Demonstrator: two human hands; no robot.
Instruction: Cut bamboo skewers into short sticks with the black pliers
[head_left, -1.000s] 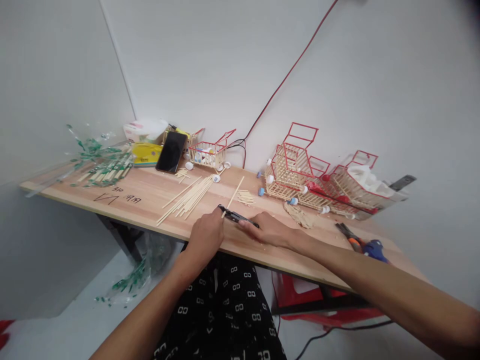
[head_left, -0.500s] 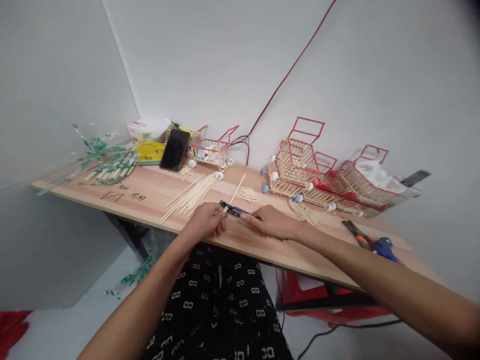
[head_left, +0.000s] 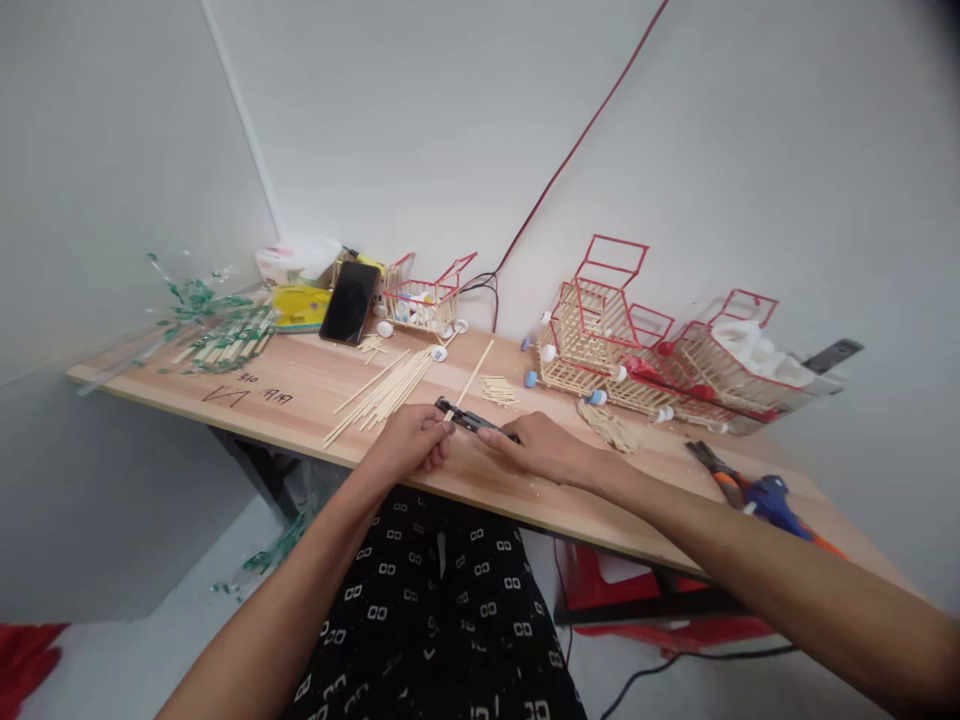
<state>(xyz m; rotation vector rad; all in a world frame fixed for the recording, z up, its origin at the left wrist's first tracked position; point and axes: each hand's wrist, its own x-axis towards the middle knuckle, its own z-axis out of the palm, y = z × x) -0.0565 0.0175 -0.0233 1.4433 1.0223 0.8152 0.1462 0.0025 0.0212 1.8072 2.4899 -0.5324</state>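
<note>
At frame centre, the left hand (head_left: 409, 445) pinches a wooden stick (head_left: 475, 374) beside the black cutters (head_left: 471, 419) clasped in the right hand (head_left: 544, 450). The stick looks light and brittle, best held close there.

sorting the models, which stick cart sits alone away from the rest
The small cart beside the black phone, back left; the other carts crowd together on the right.

Left hand (head_left: 411, 441) rolled over since a second ago, fingers (head_left: 439, 438) now showing at the stick (head_left: 474, 373) end, beside the cutter (head_left: 471, 419)
</note>
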